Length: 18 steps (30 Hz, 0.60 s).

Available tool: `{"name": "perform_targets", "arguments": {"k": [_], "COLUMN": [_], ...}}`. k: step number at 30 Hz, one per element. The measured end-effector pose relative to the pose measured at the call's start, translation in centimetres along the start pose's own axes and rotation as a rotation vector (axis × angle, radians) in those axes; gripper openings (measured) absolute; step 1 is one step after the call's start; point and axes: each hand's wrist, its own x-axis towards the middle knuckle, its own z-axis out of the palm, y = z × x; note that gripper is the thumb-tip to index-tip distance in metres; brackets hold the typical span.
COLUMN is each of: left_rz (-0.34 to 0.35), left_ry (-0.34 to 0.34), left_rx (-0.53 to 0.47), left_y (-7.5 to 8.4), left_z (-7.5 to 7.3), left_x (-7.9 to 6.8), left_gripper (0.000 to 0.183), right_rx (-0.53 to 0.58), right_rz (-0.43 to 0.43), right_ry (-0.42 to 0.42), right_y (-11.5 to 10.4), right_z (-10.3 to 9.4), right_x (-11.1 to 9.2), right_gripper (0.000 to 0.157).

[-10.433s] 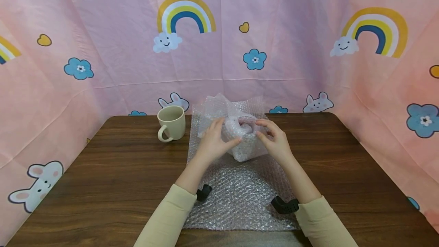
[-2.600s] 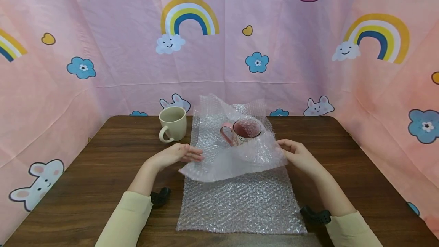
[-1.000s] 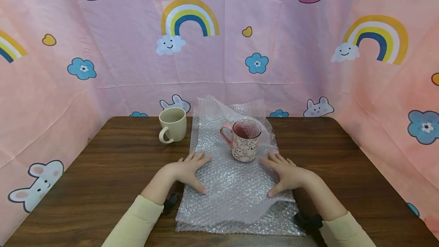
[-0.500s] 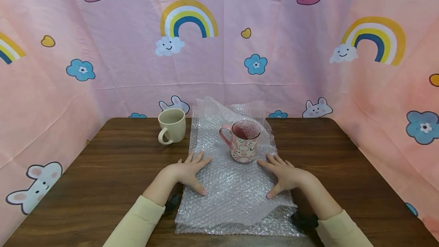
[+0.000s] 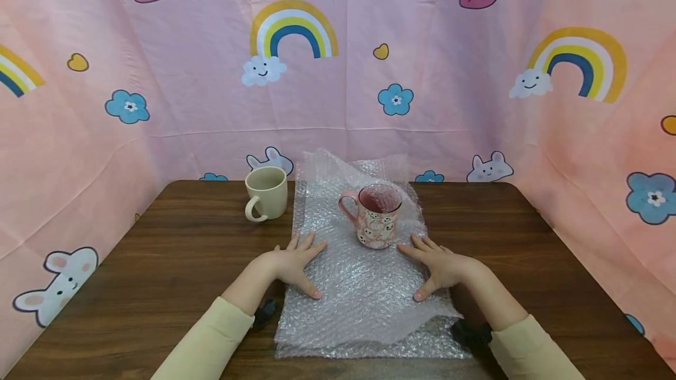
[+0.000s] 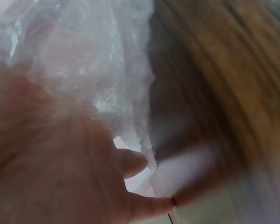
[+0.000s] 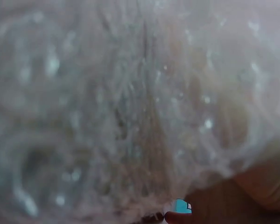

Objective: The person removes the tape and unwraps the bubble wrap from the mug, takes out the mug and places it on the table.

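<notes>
A pink mug (image 5: 377, 228) with a printed pattern stands upright on layered bubble wrap (image 5: 364, 301), its handle pointing left. Bubble wrap shows inside its mouth, and a loose flap rises behind it. My left hand (image 5: 291, 265) rests with spread fingers on the wrap's left edge, in front of the mug. Mirroring it at the right edge, my right hand (image 5: 442, 265) lies spread on the sheet too. Both hands are apart from the mug. In the left wrist view the wrap's edge (image 6: 135, 70) runs past my fingers; bubble wrap (image 7: 144, 102) fills most of the right wrist view.
A beige mug (image 5: 268, 193) stands at the back left, beside the wrap, with its handle toward the front left. Everything sits on a dark wooden table (image 5: 211, 239). A pink patterned cloth (image 5: 343, 104) hangs behind and at both sides.
Earlier both hands held a bubble-wrapped bundle. The wrap has since been opened and laid down toward the front, uncovering the pink mug. Over the last second the hands have stayed almost still.
</notes>
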Motion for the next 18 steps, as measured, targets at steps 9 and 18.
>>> {"name": "perform_targets", "arguments": {"k": [9, 18], "left_rz": [-0.009, -0.006], "left_ry": [0.002, -0.001], "left_rx": [0.004, 0.015], "left_y": [0.52, 0.56], "left_z": [-0.07, 0.04], "left_x": [-0.27, -0.11], "left_gripper": [0.111, 0.110], "right_rx": [-0.024, -0.043], "right_rz": [-0.016, -0.027], "right_ry": [-0.008, -0.006], "right_y": [0.26, 0.41], "right_z": [-0.56, -0.75], "right_x": [0.18, 0.21], "right_gripper": [0.111, 0.110]}}
